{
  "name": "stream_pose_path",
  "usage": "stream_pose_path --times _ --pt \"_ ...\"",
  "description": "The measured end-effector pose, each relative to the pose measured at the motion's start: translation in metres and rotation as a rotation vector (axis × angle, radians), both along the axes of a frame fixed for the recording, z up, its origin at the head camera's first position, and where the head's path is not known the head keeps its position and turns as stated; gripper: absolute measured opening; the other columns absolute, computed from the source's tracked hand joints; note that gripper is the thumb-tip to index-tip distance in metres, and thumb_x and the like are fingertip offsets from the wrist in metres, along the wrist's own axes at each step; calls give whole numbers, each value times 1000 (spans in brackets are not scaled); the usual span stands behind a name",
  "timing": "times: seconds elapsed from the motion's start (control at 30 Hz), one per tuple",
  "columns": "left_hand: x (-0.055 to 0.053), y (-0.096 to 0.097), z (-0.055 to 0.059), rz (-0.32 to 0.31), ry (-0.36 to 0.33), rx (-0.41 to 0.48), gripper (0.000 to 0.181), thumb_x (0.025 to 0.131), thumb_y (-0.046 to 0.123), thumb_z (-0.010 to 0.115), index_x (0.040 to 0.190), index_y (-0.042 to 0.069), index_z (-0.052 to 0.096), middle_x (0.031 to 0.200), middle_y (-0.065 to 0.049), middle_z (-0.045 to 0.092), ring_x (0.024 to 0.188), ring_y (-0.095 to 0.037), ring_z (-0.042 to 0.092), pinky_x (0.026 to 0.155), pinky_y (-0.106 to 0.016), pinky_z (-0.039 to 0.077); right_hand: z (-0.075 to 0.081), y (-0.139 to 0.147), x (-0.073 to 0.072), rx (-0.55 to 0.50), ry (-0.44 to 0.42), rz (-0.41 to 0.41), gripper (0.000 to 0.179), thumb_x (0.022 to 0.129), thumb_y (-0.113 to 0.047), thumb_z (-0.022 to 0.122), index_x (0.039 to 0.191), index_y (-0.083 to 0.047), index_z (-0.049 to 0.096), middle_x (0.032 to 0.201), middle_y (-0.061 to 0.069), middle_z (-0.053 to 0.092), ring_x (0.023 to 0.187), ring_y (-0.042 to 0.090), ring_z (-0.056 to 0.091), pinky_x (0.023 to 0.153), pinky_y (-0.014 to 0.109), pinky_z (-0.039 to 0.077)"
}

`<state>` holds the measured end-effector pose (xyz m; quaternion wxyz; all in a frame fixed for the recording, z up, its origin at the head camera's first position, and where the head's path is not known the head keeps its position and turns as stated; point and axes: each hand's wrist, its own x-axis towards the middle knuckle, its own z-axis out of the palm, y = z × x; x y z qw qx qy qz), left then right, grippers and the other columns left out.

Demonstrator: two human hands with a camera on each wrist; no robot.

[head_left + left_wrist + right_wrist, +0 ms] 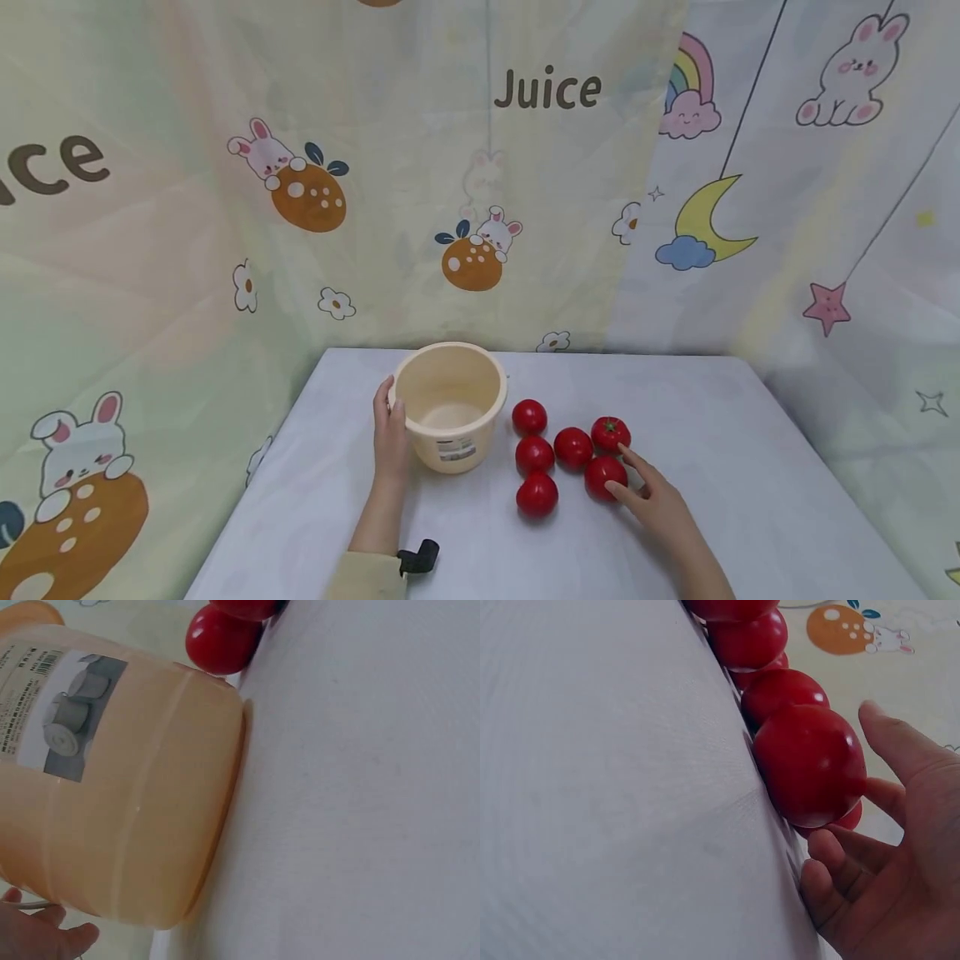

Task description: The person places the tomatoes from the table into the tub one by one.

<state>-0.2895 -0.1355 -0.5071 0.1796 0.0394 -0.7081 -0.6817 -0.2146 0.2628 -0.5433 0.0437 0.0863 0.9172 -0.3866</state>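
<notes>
A cream plastic bucket (pixel 450 450) with a label stands upright on the table. My left hand (pixel 392 437) holds its left side near the rim; in the left wrist view the fingertips (pixel 79 939) sit by the wall and a thin handle. To the right of the bucket lie several red tomatoes (pixel 535 456), close together. My right hand (pixel 660 504) is at the front right tomato (pixel 602 477), thumb and fingers spread around it. The right wrist view shows the thumb standing apart from that tomato (pixel 810 765), with other fingers behind and below it.
The white-covered table (pixel 465 550) carries the bucket and tomatoes. A printed cloth (pixel 405 108) with rabbits and flowers hangs behind and at both sides, close to the table's edges. A black band with a small block (pixel 420 557) is on the left wrist.
</notes>
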Motion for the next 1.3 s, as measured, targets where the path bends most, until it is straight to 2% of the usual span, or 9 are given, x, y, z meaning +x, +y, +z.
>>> stream_pose_path --times 0.17,0.33,0.57,0.8,0.87,0.97,1.13,1.3 --pt "-5 7 -6 63 -2 -8 41 95 34 31 135 43 31 143 13 35 130 -16 38 108 -42 30 -7 1 1 -11 -27 -23 79 69 -65 63 138 -47 27 134 9 47 80 17 48 56 25 42" --pt "-7 8 -9 122 35 -27 42 94 36 29 136 41 32 142 15 36 129 -13 38 108 -41 30 -12 -2 -1 11 -25 -21 75 68 -67 62 135 -48 33 117 6 54 79 17 47 55 25 41" --pt "-5 6 -8 91 44 -38 40 95 37 27 134 46 31 144 15 34 132 -15 37 109 -42 30 -16 -4 -2 42 8 -35 73 68 -66 63 134 -43 39 112 4 57 79 16 48 56 24 43" --pt "-7 6 -9 99 40 -20 42 95 36 29 137 38 33 143 15 35 131 -14 38 110 -42 30 -16 0 -2 -12 -1 -56 73 67 -66 64 132 -46 40 115 3 54 80 17 50 57 24 46" --pt "-7 7 -9 97 30 -17 43 95 36 29 137 37 33 143 16 35 131 -13 37 110 -42 29 -13 2 -1 -43 -18 -66 73 65 -68 64 131 -48 39 117 2 53 79 17 52 58 24 47" --pt "-7 8 -12 99 30 -13 41 94 37 30 135 42 34 142 16 36 131 -12 37 110 -42 29 -7 5 0 -79 -42 -73 75 63 -70 63 131 -50 37 119 3 51 74 18 54 58 25 48" --pt "-7 8 -12 96 34 -11 40 94 38 30 133 46 33 142 17 36 131 -12 37 110 -41 29 6 6 -1 -65 -30 -56 74 65 -72 61 131 -51 36 113 3 53 71 18 53 54 27 44" --pt "-5 7 -9 88 56 -8 42 95 35 29 136 41 33 143 15 35 131 -13 36 110 -41 28 19 2 -3 -57 0 -35 74 66 -71 60 132 -49 37 122 4 52 76 19 51 55 27 44"
